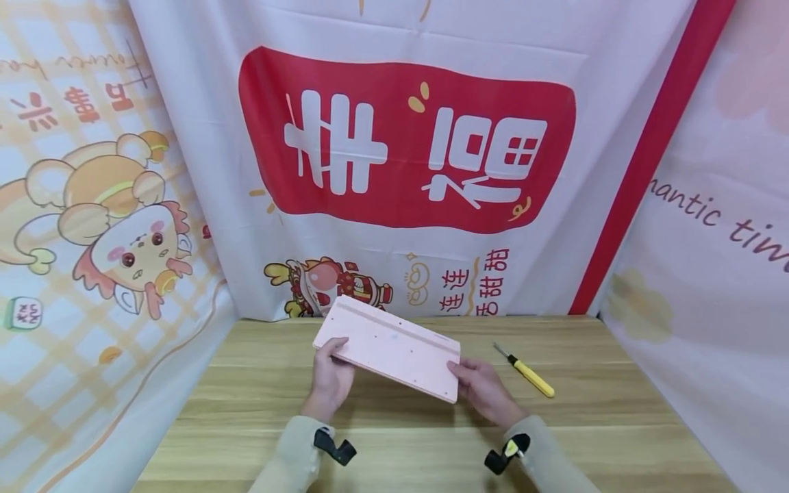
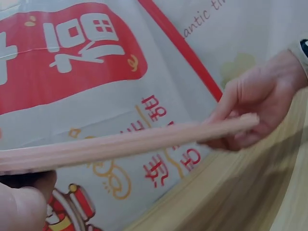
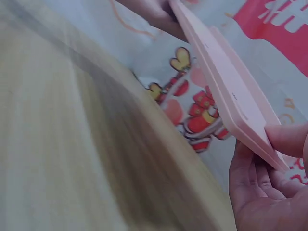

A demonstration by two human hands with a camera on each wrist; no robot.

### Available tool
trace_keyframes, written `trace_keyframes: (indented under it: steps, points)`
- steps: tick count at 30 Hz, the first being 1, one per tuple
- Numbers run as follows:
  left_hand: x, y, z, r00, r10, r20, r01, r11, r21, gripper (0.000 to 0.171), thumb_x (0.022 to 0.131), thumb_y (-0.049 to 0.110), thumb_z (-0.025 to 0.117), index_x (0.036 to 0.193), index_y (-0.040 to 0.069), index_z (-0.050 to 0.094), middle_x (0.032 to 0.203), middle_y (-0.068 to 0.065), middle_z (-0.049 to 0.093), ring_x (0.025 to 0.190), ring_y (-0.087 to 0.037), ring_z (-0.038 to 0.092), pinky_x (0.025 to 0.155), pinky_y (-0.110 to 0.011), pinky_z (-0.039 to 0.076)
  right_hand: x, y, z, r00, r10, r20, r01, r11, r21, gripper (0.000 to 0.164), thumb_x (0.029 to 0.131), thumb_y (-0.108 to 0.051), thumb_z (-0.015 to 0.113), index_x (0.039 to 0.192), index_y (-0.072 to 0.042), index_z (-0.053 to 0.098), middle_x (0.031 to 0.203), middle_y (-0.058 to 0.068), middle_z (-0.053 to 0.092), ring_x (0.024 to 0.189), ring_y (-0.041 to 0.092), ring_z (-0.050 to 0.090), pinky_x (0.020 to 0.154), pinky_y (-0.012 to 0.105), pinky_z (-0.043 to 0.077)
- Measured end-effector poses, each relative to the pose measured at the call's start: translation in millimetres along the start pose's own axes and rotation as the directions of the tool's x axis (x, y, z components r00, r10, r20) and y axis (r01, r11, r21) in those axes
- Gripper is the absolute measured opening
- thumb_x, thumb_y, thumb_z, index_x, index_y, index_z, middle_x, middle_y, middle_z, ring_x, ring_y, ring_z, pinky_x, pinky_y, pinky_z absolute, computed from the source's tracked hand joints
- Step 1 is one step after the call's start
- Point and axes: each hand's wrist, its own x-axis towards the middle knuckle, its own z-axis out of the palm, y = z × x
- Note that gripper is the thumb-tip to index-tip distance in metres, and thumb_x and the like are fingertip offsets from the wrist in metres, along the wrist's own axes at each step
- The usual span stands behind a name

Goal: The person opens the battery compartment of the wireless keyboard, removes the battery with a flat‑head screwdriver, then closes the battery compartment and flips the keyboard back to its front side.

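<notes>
A thin pink keyboard (image 1: 394, 346) is held above the table, tilted down to the right in the head view. Its flat back, with small dark screw spots and a raised strip along the far edge, faces the head camera; the keys are hidden. My left hand (image 1: 333, 375) grips its left end, thumb on top. At the other end, my right hand (image 1: 483, 389) pinches the near right corner, and the right wrist view shows the thumb (image 3: 288, 139) on the back with fingers curled beneath. Right of that hand lies a yellow-handled screwdriver (image 1: 531, 376), touched by neither hand.
The wooden table (image 1: 259, 404) ends at a printed cloth (image 1: 203, 171) hung behind it. More patterned cloth walls the left (image 1: 55, 274) and right (image 1: 709, 308) sides. A dark strap with a mount (image 1: 333, 445) sits on each wrist.
</notes>
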Motion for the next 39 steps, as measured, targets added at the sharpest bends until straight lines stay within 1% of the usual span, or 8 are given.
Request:
trace_keyframes:
  steps: [4,6,8,12,15,25,33,39]
  points:
    - [0.5,13.3,-18.5,0.996,-0.08,-0.029,0.084,0.984,0.158,0.074,0.102,0.004,0.039,0.165,-0.008,0.001,0.176,-0.023,0.003,0.165,-0.035,0.007,0.137,-0.047,0.009,1,-17,-17,0.998,-0.001,-0.056,-0.006,0.992,-0.122,0.051,0.103,-0.022,0.07,0.14,0.009,0.057,0.107,0.006,0.076,0.093,0.013,0.071,0.081,0.028,0.062]
    - [0.2,17.4,-27.8,0.992,-0.102,-0.072,0.12,0.941,0.318,0.068,0.106,0.008,0.045,0.163,-0.012,0.013,0.174,-0.027,0.014,0.162,-0.038,0.019,0.134,-0.046,0.021,0,-26,-23,0.996,-0.01,-0.092,-0.007,0.983,-0.185,0.048,0.102,-0.024,0.072,0.136,0.006,0.06,0.109,0.006,0.074,0.092,0.013,0.069,0.079,0.027,0.061]
    - [-0.2,19.4,-35.6,0.987,-0.104,-0.124,0.153,0.849,0.506,0.061,0.106,0.013,0.055,0.158,-0.012,0.032,0.166,-0.03,0.033,0.154,-0.039,0.039,0.125,-0.042,0.041,-1,-34,-29,0.993,-0.024,-0.117,-0.006,0.969,-0.248,0.045,0.101,-0.024,0.073,0.133,0.005,0.063,0.111,0.008,0.073,0.091,0.013,0.067,0.078,0.025,0.06]
    - [-3.9,20.9,-47.4,0.977,-0.074,-0.197,0.203,0.584,0.786,0.048,0.101,0.023,0.071,0.14,-0.002,0.061,0.135,-0.024,0.066,0.118,-0.029,0.068,0.097,-0.032,0.062,-2,-44,-36,0.995,-0.056,-0.081,0.029,0.952,-0.304,0.044,0.1,-0.018,0.074,0.131,0.01,0.063,0.112,0.012,0.073,0.092,0.013,0.068,0.081,0.026,0.061]
    - [-7.5,20.1,-54.4,0.979,-0.072,-0.193,0.203,0.488,0.849,0.037,0.097,0.025,0.077,0.127,0.002,0.072,0.116,-0.015,0.072,0.101,-0.021,0.068,0.09,-0.035,0.064,0,-44,-39,0.995,-0.064,-0.076,0.034,0.94,-0.339,0.041,0.097,-0.016,0.077,0.126,0.011,0.065,0.109,0.013,0.074,0.091,0.014,0.069,0.081,0.027,0.062]
    - [-8.8,10.9,-70.9,0.99,-0.048,-0.129,0.138,0.378,0.915,0.018,0.091,0.019,0.084,0.101,0.005,0.078,0.094,-0.009,0.074,0.083,-0.017,0.068,0.078,-0.037,0.066,11,-26,-45,0.982,-0.121,-0.143,0.03,0.853,-0.521,0.036,0.088,-0.019,0.087,0.114,0.003,0.073,0.102,0.012,0.075,0.087,0.015,0.068,0.072,0.026,0.061]
    - [-7.6,1.8,-74.4,0.994,0.04,-0.104,0.09,0.262,0.961,0.016,0.088,0.017,0.086,0.096,0.007,0.078,0.089,-0.006,0.074,0.075,-0.015,0.067,0.063,-0.027,0.061,12,-11,-45,0.97,-0.183,-0.162,0.017,0.711,-0.703,0.029,0.087,-0.026,0.088,0.107,-0.007,0.078,0.1,0.007,0.075,0.089,0.019,0.064,0.074,0.029,0.056]
    - [-7.3,-7.4,-72.6,0.995,0.082,-0.058,0.049,0.114,0.992,0.017,0.09,0.017,0.084,0.103,0.006,0.082,0.086,-0.002,0.076,0.074,-0.012,0.066,0.063,-0.025,0.058,12,-11,-39,0.966,-0.213,-0.146,0.024,0.637,-0.77,0.02,0.089,-0.023,0.086,0.1,-0.008,0.08,0.091,0.005,0.074,0.082,0.018,0.062,0.066,0.026,0.052]
